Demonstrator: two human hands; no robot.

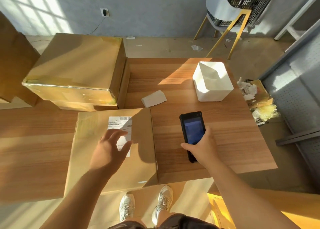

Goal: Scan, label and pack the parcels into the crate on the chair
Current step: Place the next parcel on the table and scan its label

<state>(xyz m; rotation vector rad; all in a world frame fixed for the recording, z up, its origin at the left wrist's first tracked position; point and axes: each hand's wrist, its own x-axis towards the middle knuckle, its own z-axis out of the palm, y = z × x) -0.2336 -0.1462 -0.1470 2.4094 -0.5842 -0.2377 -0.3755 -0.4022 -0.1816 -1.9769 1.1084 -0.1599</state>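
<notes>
A flat cardboard parcel (138, 142) lies on the wooden table (233, 133) in front of me, with a white shipping label (121, 123) stuck on its top. My left hand (109, 149) hovers over the lower half of that label, fingers spread, holding nothing. To the right of the parcel, my right hand (202, 147) grips a black handheld scanner (192, 130) with its screen lit, just above the table. The black crate (251, 2) sits on a chair (223, 17) at the far right, with a box inside it.
A large taped cardboard box (74, 69) stands on other boxes at the table's left rear. A white plastic bin (213, 81) and a stack of white labels (154, 98) lie further back. Crumpled paper and wrapping (256, 97) lie on the floor right of the table.
</notes>
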